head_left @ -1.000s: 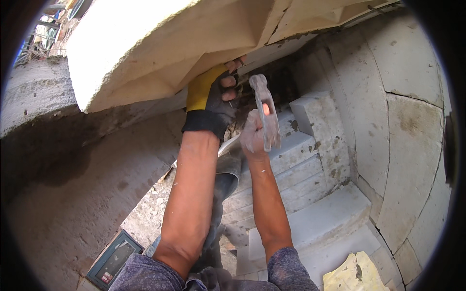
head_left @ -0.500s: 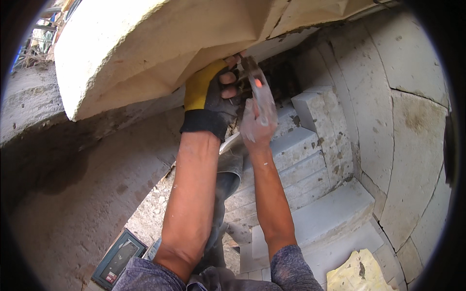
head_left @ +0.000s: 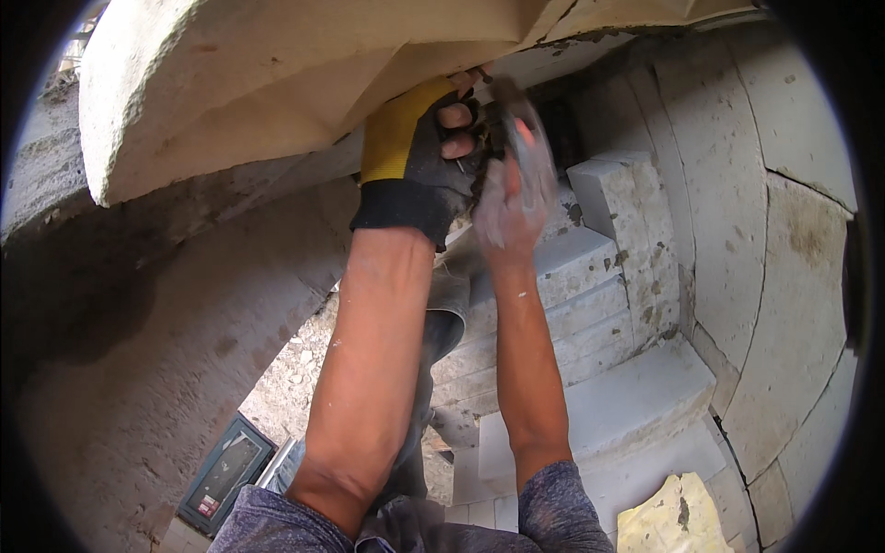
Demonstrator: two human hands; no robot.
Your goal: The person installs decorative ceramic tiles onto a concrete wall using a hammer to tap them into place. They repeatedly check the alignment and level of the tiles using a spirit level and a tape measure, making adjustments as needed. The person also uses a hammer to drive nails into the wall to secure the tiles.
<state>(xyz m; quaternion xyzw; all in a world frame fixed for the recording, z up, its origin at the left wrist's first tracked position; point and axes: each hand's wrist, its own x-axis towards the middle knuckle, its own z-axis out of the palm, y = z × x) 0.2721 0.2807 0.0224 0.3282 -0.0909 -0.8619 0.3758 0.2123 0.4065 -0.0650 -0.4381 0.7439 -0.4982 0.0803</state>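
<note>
Hammer-like tool (head_left: 537,168), blurred, beside gloved left grip (head_left: 419,147) | right grip (head_left: 510,212): clamped on tool | left: curled, contents cannot be told | probably rigid, top-heavy; best held by lower end

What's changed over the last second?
The hammer-like tool has moved up, its head now closer to the gloved left hand. The right hand still grips it; nothing was visibly taken or let go. The left hand stays by the cream slab.
</note>
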